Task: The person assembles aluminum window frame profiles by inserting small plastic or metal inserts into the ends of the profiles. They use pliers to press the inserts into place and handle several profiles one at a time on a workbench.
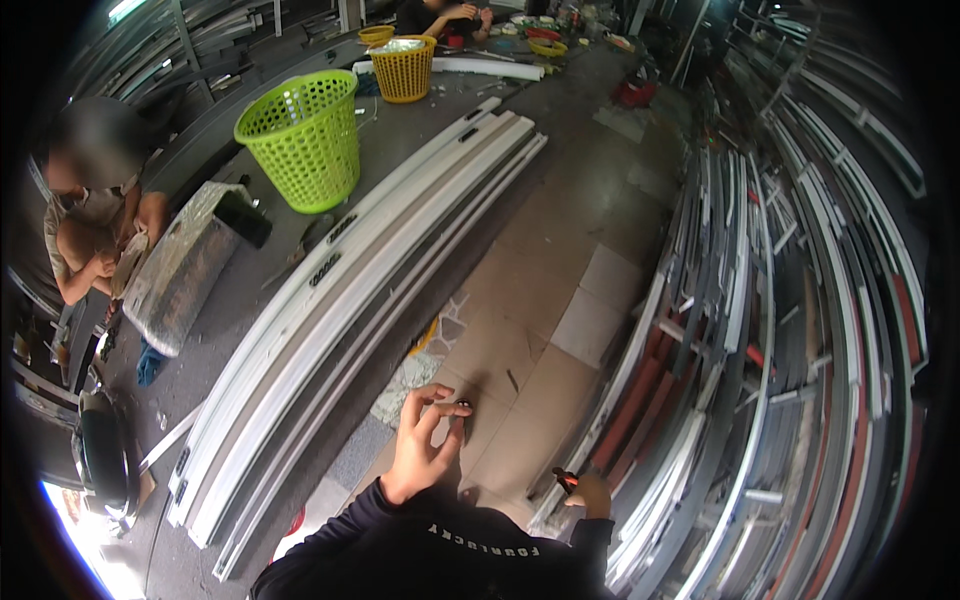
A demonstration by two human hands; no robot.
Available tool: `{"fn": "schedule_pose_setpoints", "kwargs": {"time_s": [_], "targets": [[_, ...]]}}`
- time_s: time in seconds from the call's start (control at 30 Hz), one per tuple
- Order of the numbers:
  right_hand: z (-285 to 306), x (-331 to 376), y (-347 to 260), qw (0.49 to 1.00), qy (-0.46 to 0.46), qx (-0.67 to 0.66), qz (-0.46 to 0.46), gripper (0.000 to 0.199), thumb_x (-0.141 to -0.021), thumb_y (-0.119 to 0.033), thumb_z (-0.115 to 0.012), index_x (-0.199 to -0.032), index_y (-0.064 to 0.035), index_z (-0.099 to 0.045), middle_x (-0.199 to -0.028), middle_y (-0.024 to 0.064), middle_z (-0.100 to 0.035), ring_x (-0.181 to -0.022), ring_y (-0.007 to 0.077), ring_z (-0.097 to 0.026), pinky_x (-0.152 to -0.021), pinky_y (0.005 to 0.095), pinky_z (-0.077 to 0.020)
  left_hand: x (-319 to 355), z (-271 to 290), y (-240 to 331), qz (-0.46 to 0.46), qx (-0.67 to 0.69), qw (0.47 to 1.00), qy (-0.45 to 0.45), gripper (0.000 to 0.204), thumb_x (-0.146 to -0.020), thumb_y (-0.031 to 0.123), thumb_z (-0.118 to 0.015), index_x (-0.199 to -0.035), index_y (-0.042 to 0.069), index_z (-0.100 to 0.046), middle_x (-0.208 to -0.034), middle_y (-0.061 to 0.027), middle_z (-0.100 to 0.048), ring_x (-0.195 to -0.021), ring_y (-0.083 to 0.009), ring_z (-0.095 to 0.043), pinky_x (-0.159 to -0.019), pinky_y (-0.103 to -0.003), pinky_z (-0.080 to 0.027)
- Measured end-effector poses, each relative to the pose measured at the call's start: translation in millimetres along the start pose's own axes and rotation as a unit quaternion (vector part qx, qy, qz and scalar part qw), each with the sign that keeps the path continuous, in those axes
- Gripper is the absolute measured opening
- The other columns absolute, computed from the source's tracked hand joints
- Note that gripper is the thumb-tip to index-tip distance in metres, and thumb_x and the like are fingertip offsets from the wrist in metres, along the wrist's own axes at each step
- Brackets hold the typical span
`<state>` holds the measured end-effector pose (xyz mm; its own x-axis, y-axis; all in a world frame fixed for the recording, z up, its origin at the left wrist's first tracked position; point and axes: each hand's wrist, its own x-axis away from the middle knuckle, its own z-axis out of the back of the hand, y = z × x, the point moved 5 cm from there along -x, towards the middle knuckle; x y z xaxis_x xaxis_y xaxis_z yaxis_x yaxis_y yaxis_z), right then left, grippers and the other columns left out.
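Note:
My left hand (424, 450) is raised above the tiled floor, thumb and index finger pinching a small dark piece (464, 404), too small to name. Lower right, my right hand (592, 493) closes on an orange and black hand tool (567, 481); its exact kind does not show, and part of it is hidden in the palm. Left of my hands, long white profiles (300, 330) lie side by side on the dark work surface. Black slotted fittings (324, 270) sit along the upper profile.
A green perforated basket (305, 145) and a yellow basket (404, 72) stand beyond the profiles. Racks of metal profiles (720, 330) line the right side. At the left a person (95, 220) sits by a wrapped bundle (185, 265); another person (440, 18) is at the back.

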<state>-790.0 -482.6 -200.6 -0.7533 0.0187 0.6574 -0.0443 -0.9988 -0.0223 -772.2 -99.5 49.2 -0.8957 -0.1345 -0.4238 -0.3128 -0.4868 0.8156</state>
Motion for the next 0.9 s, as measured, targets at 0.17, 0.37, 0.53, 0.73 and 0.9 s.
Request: {"fn": "schedule_pose_setpoints", "kwargs": {"time_s": [0.17, 0.37, 0.53, 0.73, 0.9], "targets": [[119, -96, -52, 0.997, 0.044, -0.052, 0.03, 0.05, -0.056, -0.028, -0.084, -0.099, -0.0046, -0.073, -0.088, 0.0206, -0.073, -0.09, 0.0376, -0.071, -0.076, 0.0462, -0.0573, -98, -17, -52, 0.019, -0.003, 1.0, 0.025, 0.028, -0.081, -0.001, -0.068, -0.108, 0.007, -0.068, -0.124, -0.0153, -0.052, -0.116, -0.0338, -0.055, -0.099, -0.043, -0.045], [326, -158, -142, 0.908, 0.208, -0.335, 0.143, 0.04, -0.063, -0.023, -0.086, -0.091, -0.0021, -0.065, -0.078, 0.0081, -0.066, -0.063, 0.0227, -0.064, -0.061, 0.0373, -0.0519, -216, -19, -103, 0.07, -0.079, 0.993, 0.043, 0.027, -0.083, 0.006, -0.07, -0.11, 0.009, -0.068, -0.123, -0.0151, -0.055, -0.114, -0.0354, -0.054, -0.098, -0.044, -0.045], [459, -211, -280, 0.704, 0.018, -0.641, 0.304, 0.033, -0.087, -0.023, -0.078, -0.11, -0.0085, -0.059, -0.067, -0.0063, -0.044, -0.046, 0.0047, -0.04, -0.041, 0.0222, -0.0278, -259, -12, -126, 0.097, -0.12, 0.987, 0.051, 0.027, -0.084, 0.008, -0.071, -0.11, 0.01, -0.068, -0.122, -0.0144, -0.057, -0.114, -0.0363, -0.054, -0.097, -0.044, -0.045], [548, -258, -480, 0.549, -0.169, -0.744, 0.341, 0.03, -0.095, -0.03, -0.068, -0.115, -0.009, -0.059, -0.079, -0.0006, -0.054, -0.063, 0.0078, -0.054, -0.054, 0.0225, -0.0408, -283, -19, -146, 0.16, -0.151, 0.969, 0.115, 0.024, -0.084, 0.005, -0.07, -0.108, 0.008, -0.068, -0.124, -0.016, -0.056, -0.116, -0.0355, -0.054, -0.099, -0.044, -0.043], [470, -179, -511, 0.681, -0.302, -0.338, 0.575, 0.029, -0.098, -0.035, -0.064, -0.114, -0.0101, -0.064, -0.087, 0.0007, -0.061, -0.072, 0.0088, -0.056, -0.062, 0.0256, -0.0455, -307, -28, -169, 0.185, -0.204, 0.934, 0.227, 0.022, -0.082, 0.007, -0.069, -0.105, 0.009, -0.069, -0.118, -0.0138, -0.058, -0.109, -0.0347, -0.054, -0.094, -0.044, -0.045]]}}
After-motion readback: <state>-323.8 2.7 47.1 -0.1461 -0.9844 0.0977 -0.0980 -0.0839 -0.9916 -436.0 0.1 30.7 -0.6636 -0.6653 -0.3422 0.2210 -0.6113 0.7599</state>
